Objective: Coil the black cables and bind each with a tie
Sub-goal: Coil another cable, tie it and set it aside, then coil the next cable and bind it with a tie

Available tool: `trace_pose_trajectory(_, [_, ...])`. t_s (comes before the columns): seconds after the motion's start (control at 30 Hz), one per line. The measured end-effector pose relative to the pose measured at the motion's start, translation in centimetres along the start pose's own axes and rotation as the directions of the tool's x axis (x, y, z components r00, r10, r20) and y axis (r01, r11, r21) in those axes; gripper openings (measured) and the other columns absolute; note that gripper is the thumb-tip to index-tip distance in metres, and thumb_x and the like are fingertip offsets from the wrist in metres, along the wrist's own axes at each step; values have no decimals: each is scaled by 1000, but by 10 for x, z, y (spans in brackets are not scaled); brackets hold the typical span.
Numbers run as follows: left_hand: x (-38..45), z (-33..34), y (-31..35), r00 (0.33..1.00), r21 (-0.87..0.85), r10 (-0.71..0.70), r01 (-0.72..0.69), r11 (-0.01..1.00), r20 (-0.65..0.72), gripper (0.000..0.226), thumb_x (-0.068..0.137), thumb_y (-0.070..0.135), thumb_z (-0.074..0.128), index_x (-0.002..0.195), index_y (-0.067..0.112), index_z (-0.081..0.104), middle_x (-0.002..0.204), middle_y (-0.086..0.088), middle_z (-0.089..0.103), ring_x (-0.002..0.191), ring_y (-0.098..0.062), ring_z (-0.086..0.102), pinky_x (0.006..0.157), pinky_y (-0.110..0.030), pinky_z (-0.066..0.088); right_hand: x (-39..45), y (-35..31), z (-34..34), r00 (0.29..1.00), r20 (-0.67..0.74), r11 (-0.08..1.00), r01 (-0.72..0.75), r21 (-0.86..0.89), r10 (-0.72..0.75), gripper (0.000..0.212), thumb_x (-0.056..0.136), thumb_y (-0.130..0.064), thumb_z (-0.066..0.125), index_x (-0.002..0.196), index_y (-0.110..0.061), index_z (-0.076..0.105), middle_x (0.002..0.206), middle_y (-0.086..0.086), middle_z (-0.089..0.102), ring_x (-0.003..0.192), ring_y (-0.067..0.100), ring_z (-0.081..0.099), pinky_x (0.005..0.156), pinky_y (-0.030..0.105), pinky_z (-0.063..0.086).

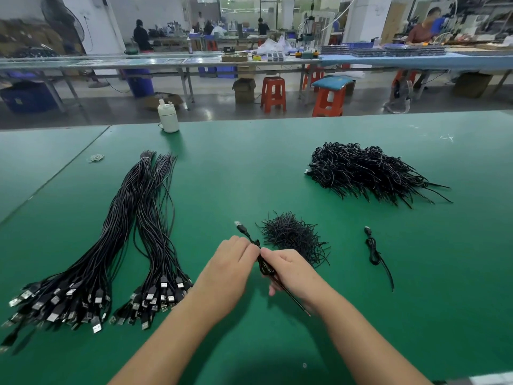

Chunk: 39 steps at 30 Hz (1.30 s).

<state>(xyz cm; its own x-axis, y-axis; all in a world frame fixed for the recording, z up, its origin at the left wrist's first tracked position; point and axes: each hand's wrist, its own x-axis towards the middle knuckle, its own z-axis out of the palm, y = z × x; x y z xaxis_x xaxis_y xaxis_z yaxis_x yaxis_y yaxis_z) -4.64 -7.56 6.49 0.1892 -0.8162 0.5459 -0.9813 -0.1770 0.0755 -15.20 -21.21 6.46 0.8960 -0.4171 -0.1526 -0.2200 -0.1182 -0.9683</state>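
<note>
A coiled black cable (266, 266) is held between both hands above the green table (249, 162). Its USB plug (241, 227) sticks out past my left hand (231, 262), and its tail runs down under my right hand (291, 270). Both hands pinch the coil where a thin black tie wraps it. A heap of loose black ties (291, 236) lies just beyond my hands. Two long bundles of uncoiled cables (133, 218) stretch along the left. A pile of bound cables (363, 170) sits at the far right.
One bound cable (374, 252) lies alone to the right of the ties. A white bottle (168, 117) stands at the table's far edge. A small rubber band (95, 158) lies at the far left. Stools and benches with people are beyond the table.
</note>
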Motion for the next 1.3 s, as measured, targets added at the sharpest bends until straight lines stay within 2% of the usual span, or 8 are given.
trace_pose_trajectory(0.13, [0,16,0,994,32,53,-50,998,-98,10,91,7,54,99,10,60,90,-5,56,77,-25,50,70,-36,43,3,2,-9,996,4,995,-91,37,91,48,99,-40,49,60,-16,62,48,-1,45,42,19,50,48,22,43])
trace_pose_trajectory(0.2, [-1,29,-2,996,15,-21,22,1000,-85,15,97,23,52,105,12,58,96,-3,58,83,-23,52,74,-34,44,10,6,-20,990,-104,976,-112,-187,94,51,99,-41,48,62,-10,62,45,-4,46,41,14,45,49,24,42])
trace_pose_trajectory(0.37, [-30,66,-23,919,105,-322,306,946,227,32,95,28,56,121,10,59,117,-7,58,100,-26,57,84,-37,48,23,35,-82,916,-401,604,-322,-729,4,52,101,-44,38,58,-17,42,52,-4,43,45,15,39,44,24,30])
trace_pose_trajectory(0.47, [-51,78,-34,852,200,-401,351,915,336,33,98,32,48,125,15,55,125,-5,54,109,-24,53,89,-36,45,24,56,-126,843,-533,488,-494,-720,67,55,104,-47,34,62,-13,45,55,-3,43,43,15,36,41,20,27])
trace_pose_trajectory(0.67, [-57,84,-32,861,239,-402,339,910,311,29,81,17,69,109,13,67,110,-5,64,101,-28,60,79,-39,50,27,81,-175,699,-661,549,-678,-489,273,50,102,-45,41,75,-5,55,57,8,67,56,24,65,56,27,47])
trace_pose_trajectory(0.8, [-54,84,-33,852,233,-416,355,905,317,32,76,14,71,107,13,67,108,-4,64,98,-27,60,78,-38,51,29,81,-170,715,-690,494,-642,-586,111,26,99,-34,50,107,-9,47,79,4,60,68,24,60,54,30,45])
trace_pose_trajectory(1.0, [-43,83,-42,810,265,-404,315,911,425,31,94,21,46,123,19,56,121,1,56,111,-22,50,90,-33,41,32,64,-109,909,-406,617,-265,-741,-97,19,99,-29,49,109,-18,61,80,-10,60,51,2,50,44,19,36])
trace_pose_trajectory(1.3, [-39,36,-108,624,610,-630,291,737,463,43,84,4,48,123,21,51,126,-5,48,119,-27,39,100,-41,35,17,58,14,980,196,549,186,-815,-42,29,98,-40,43,118,-25,57,118,-1,57,106,22,58,92,38,48])
